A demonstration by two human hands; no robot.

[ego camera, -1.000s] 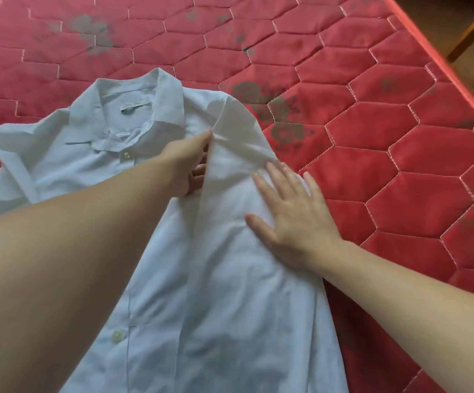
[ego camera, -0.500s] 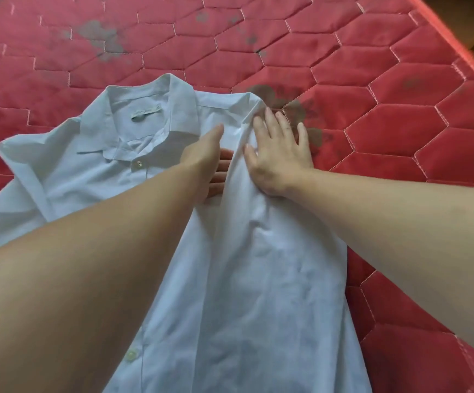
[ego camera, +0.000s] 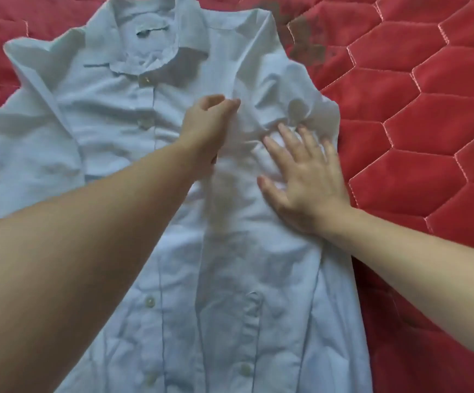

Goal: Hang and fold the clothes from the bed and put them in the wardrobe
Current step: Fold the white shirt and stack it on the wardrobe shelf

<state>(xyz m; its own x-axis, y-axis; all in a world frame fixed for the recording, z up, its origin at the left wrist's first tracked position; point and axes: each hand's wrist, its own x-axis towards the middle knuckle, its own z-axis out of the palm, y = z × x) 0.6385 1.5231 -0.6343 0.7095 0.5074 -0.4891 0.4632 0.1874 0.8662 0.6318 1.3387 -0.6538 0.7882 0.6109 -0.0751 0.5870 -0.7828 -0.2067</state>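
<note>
We flatten the pale blue cotton shirt on the red quilted bed, left hand pinching cloth, right hand spread flat; folding barely begun, wardrobe remaining.

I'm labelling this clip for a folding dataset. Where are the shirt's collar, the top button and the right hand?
collar [ego camera: 190, 32], head view, on its right flap.
top button [ego camera: 145, 80], head view, on the button's face.
right hand [ego camera: 309, 182], head view, on the back of the hand.
</note>
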